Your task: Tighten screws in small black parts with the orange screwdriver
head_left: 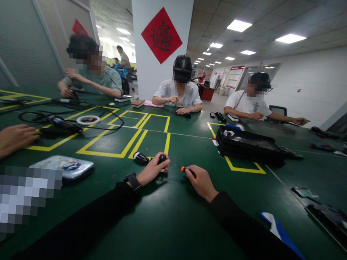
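My left hand, with a black watch on its wrist, is closed around a small round black object whose kind I cannot make out. Between the fingers of my right hand is a screwdriver with an orange collar; most of its handle is hidden. Its thin shaft points left to the black object, but whether the tip touches is too small to tell. Just beyond my left hand, a black-and-white cylindrical thing lies on the green table.
A stack of black casings stands at the right, with a blue-and-white piece nearer. Left are a clear-topped case, coiled black cables, a white ring and another person's hand. Several people sit across the table.
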The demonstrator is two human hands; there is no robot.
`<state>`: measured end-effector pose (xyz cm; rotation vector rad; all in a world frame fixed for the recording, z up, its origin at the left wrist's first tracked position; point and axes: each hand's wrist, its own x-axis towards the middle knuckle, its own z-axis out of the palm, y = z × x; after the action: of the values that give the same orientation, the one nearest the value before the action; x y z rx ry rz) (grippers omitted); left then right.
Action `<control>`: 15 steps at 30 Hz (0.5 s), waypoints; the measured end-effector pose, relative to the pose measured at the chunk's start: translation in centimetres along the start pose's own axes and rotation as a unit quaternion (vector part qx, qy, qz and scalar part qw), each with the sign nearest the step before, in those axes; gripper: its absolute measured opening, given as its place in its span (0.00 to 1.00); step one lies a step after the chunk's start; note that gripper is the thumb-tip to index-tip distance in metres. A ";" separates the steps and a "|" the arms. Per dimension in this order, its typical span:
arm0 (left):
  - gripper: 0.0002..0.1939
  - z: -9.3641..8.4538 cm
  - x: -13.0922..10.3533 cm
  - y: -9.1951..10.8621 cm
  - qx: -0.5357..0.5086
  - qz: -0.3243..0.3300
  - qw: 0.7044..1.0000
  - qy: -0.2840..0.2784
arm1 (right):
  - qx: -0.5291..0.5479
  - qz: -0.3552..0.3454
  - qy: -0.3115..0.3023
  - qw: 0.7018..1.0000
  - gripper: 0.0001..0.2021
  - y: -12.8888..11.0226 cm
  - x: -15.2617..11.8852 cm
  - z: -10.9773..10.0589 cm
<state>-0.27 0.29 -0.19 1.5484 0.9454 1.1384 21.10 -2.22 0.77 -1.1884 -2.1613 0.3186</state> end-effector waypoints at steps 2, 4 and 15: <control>0.13 0.0 0.0 0.0 -0.001 0.001 1.000 -0.003 | 0.003 -0.007 0.002 1.000 0.11 0.0 0.0 0.0; 0.13 -0.1 -0.1 0.0 0.011 0.003 1.000 0.001 | 0.014 -0.017 0.007 1.000 0.10 0.0 0.0 0.0; 0.13 -0.1 -0.3 0.4 0.047 0.006 0.999 -0.006 | 0.005 0.014 0.022 1.000 0.10 0.0 -0.1 0.1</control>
<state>-0.46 -0.08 0.17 1.6374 0.9948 1.1062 21.08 -2.26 0.69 -1.2103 -2.1039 0.3120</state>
